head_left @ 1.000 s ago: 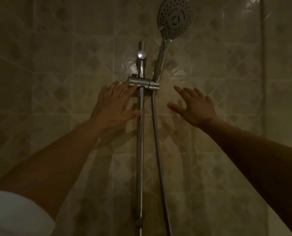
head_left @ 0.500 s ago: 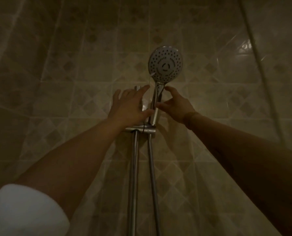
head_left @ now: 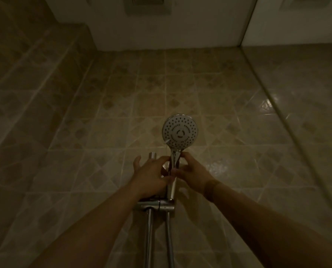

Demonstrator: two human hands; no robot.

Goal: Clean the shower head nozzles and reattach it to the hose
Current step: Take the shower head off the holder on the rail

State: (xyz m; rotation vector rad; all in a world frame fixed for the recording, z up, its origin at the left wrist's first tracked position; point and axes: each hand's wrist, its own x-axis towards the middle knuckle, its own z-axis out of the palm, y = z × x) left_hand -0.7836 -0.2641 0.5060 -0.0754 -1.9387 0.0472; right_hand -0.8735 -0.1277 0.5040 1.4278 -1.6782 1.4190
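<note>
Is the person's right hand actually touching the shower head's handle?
Touching. The head view shows the right hand with thumb and fingers curled round the chrome handle of the shower head, no gap visible.

1. One shower head point(head_left: 180, 131), round, nozzle face visible.
2. One hose point(head_left: 169, 238).
3. One wall rail point(head_left: 148, 238).
4. One sliding bracket point(head_left: 155, 205).
5. Two hands: left hand point(head_left: 151, 177), right hand point(head_left: 193, 174).
</note>
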